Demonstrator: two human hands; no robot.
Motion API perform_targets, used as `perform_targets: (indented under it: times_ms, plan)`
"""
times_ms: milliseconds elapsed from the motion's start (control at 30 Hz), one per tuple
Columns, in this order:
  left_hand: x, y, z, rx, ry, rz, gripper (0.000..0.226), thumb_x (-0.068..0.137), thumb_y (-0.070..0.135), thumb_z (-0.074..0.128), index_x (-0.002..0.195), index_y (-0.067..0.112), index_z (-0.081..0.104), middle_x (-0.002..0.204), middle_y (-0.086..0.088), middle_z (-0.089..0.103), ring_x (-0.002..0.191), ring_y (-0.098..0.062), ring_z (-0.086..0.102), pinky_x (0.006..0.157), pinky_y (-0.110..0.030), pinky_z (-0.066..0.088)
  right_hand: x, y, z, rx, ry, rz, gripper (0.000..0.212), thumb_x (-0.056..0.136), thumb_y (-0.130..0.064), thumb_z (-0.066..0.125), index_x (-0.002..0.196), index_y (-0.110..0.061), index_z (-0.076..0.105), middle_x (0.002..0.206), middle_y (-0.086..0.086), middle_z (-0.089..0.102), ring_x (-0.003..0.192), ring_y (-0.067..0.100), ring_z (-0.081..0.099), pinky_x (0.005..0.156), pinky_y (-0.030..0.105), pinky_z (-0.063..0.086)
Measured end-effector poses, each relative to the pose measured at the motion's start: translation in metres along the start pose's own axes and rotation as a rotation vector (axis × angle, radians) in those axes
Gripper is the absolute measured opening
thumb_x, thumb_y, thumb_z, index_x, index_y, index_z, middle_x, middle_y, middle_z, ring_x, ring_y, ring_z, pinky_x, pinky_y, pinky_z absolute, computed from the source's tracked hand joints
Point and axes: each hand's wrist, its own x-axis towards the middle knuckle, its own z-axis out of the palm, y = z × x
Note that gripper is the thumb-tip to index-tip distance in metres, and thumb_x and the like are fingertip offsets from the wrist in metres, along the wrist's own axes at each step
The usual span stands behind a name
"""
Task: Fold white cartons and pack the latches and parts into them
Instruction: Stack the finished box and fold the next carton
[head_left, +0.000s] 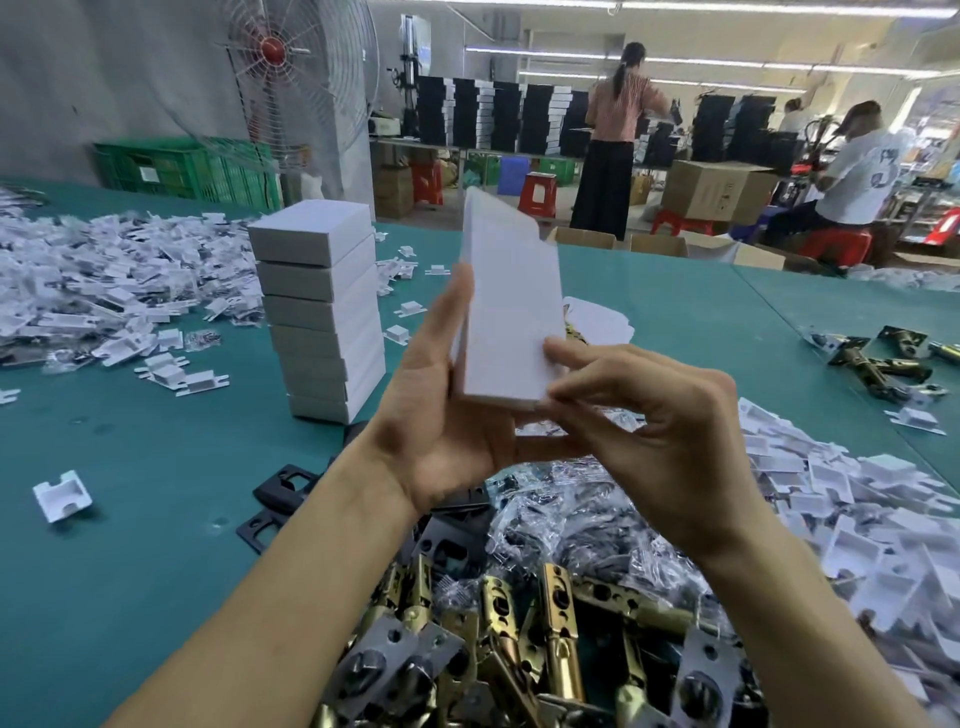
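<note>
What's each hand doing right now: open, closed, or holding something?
Left hand: holds the white carton upright from its left side.
Right hand: fingers pinch the carton's lower right corner.

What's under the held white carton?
Below the white cardboard carton, held by left hand and right hand: clear plastic parts bags, black metal plates. The hands cover whatever lies directly beneath.
</note>
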Motion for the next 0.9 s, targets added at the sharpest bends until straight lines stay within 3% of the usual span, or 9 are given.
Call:
perform_targets:
  times_ms: [100,200,267,367,500,600,667,800,900]
  plan:
    - [0.002,0.001,-0.001,0.015,0.124,-0.021,0.079,0.076,0.069,0.055,0.128,0.011,0.063,0.109,-0.015,0.068,0.093,-0.03,0.068,0.076,-0.049,0.058,0.0,-0.001,0.0,0.044,-0.141,0.151,0.01,0.082,-0.009,0.079,0.09,-0.014,0.078,0.104,-0.009,0.073,0.107,-0.003,0.066,0.085,0.022,0.057]
    - [0.008,-0.005,-0.002,0.22,0.437,0.038,0.083,0.066,0.056,0.073,0.133,0.013,0.049,0.1,-0.011,0.063,0.074,-0.018,0.066,0.063,-0.04,0.061,0.0,0.002,-0.005,-0.181,-0.427,0.395,0.015,0.085,-0.039,0.072,0.093,-0.027,0.074,0.086,-0.016,0.07,0.082,-0.002,0.065,0.072,0.027,0.054]
    - [0.012,-0.009,-0.008,0.306,0.573,0.136,0.1,0.059,0.053,0.077,0.143,0.02,0.036,0.108,-0.007,0.058,0.068,-0.011,0.067,0.069,-0.045,0.063,-0.003,0.003,-0.008,-0.324,-0.743,0.579,0.022,0.086,-0.047,0.07,0.096,-0.027,0.069,0.083,-0.011,0.067,0.074,0.002,0.064,0.072,0.03,0.054]
    - [0.014,-0.01,-0.016,0.419,0.6,0.245,0.099,0.059,0.055,0.076,0.144,0.017,0.04,0.108,-0.002,0.059,0.057,-0.004,0.067,0.083,-0.06,0.058,-0.009,-0.004,-0.002,-0.419,-1.069,0.699,0.035,0.084,-0.057,0.067,0.105,-0.028,0.067,0.102,-0.006,0.068,0.092,0.011,0.066,0.088,0.038,0.055]
    - [0.016,-0.013,-0.021,0.458,0.589,0.28,0.083,0.064,0.053,0.077,0.131,0.01,0.054,0.1,0.001,0.064,0.066,-0.007,0.068,0.079,-0.06,0.059,-0.016,-0.018,0.013,-0.573,-1.108,0.664,0.054,0.074,-0.069,0.066,0.109,-0.029,0.057,0.112,-0.003,0.06,0.103,0.02,0.06,0.09,0.038,0.049]
    - [0.018,-0.015,-0.023,0.464,0.626,0.284,0.086,0.064,0.046,0.089,0.132,0.014,0.048,0.112,-0.002,0.063,0.095,-0.019,0.068,0.082,-0.058,0.058,-0.021,-0.023,0.02,-0.625,-1.127,0.642,0.055,0.07,-0.062,0.071,0.109,-0.029,0.048,0.107,-0.002,0.056,0.101,0.024,0.057,0.077,0.035,0.044]
    - [0.019,-0.017,-0.024,0.485,0.665,0.306,0.083,0.055,0.044,0.086,0.122,0.022,0.044,0.115,-0.004,0.06,0.101,-0.023,0.066,0.081,-0.054,0.059,-0.021,-0.024,0.021,-0.602,-1.116,0.657,0.052,0.072,-0.053,0.073,0.109,-0.028,0.048,0.104,-0.002,0.052,0.102,0.024,0.055,0.076,0.035,0.043]
    - [0.016,-0.016,-0.025,0.62,0.716,0.417,0.091,0.044,0.062,0.078,0.118,0.027,0.039,0.107,0.006,0.057,0.088,-0.007,0.063,0.064,-0.019,0.054,-0.022,-0.023,0.023,-0.549,-1.044,0.686,0.047,0.07,-0.043,0.074,0.106,-0.026,0.049,0.101,-0.001,0.053,0.097,0.024,0.055,0.078,0.035,0.049]
    - [0.018,-0.017,-0.026,0.708,0.675,0.443,0.101,0.044,0.062,0.084,0.126,0.029,0.035,0.109,0.01,0.058,0.083,0.005,0.062,0.066,-0.01,0.05,-0.024,-0.021,0.024,-0.512,-1.003,0.706,0.046,0.068,-0.04,0.074,0.103,-0.026,0.048,0.099,-0.001,0.053,0.094,0.024,0.056,0.074,0.034,0.049]
